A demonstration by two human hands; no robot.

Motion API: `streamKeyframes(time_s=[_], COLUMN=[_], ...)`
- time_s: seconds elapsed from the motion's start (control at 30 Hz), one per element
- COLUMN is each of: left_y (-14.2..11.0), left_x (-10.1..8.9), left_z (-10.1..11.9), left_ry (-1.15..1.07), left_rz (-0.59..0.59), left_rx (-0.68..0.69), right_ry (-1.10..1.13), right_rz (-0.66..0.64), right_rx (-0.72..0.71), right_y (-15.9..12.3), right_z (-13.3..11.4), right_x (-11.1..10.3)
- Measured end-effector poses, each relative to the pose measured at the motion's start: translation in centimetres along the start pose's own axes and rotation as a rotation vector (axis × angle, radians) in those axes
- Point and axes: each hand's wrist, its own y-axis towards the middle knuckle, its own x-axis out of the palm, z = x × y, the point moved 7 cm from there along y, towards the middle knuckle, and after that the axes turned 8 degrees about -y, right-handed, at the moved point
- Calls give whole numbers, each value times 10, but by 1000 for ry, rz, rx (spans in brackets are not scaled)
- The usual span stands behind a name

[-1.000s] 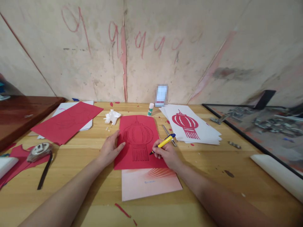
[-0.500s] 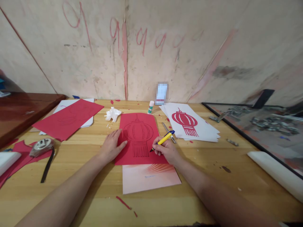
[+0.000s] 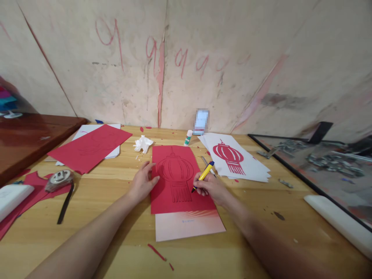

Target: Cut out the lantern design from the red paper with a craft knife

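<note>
A red sheet of paper [image 3: 162, 203] lies in front of me, carrying a dark outline drawing of a lantern [image 3: 178, 171] with a fringe. My left hand [image 3: 142, 181] rests at the sheet's left edge, fingers apart and slightly bent, holding nothing. In my right hand [image 3: 212, 188] is a yellow pen [image 3: 205, 171] with dark blue ends, gripped near its point. The pen's tip is beside the right side of the fringe; whether it touches the paper I cannot tell. Partly under the sheet lies a pale pink booklet [image 3: 188, 229].
White sheets [image 3: 255, 166] bearing a red paper lantern [image 3: 229, 154] lie right. A silver pen [image 3: 205, 159], glue stick [image 3: 188, 138], phone [image 3: 201, 122] and crumpled tissue [image 3: 143, 143] are beyond. Left are another red sheet [image 3: 93, 149] and a tape measure [image 3: 59, 180]. A black-framed panel [image 3: 276, 162] edges the right.
The camera view has shifted, moving everything lower and mostly rightward. The red sheet has turned slightly and slid a little towards me over the booklet. My right hand still holds the yellow pen.
</note>
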Motion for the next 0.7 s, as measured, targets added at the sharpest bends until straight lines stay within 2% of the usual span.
streamKeyframes(time_s=[0.17, 0.3, 0.5, 0.6, 0.7], left_y=[4, 3, 2, 2, 1], left_x=[-2, 0, 2, 3, 4], left_z=[-9, -12, -17, -16, -12], left_ry=[-195, -296, -340, -274, -176], left_rz=[25, 27, 20, 23, 20], left_rx=[-98, -125, -172, -111, -31], right_ry=[-36, -19, 2, 37, 78], right_rz=[-60, -17, 130, 220, 248], right_rx=[9, -70, -235, -296, -315], right_y=[-9, 0, 50, 79, 103], right_z=[-19, -35, -52, -58, -61], right_x=[0, -9, -25, -30, -27])
